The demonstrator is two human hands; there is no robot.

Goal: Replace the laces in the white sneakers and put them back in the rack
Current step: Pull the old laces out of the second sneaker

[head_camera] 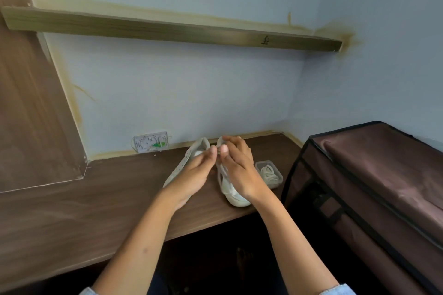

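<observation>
Left hand (191, 175) was motion-blurred and covered most of the left sneaker (184, 163); right hand (237, 170) hid the right sneaker (227, 187) midsection. Couldn't tell what the fingertips pinched. Brown fabric rack (371, 187) ran off the right and bottom edges.

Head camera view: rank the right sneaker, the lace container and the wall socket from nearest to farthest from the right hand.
1. Right sneaker: under the right hand, touching it.
2. Lace container: just right of that hand.
3. Wall socket: far left, on the wall.

Bare desk (72, 211) leftward; lace tub (269, 173), brown rack (374, 187) crowding right.
</observation>
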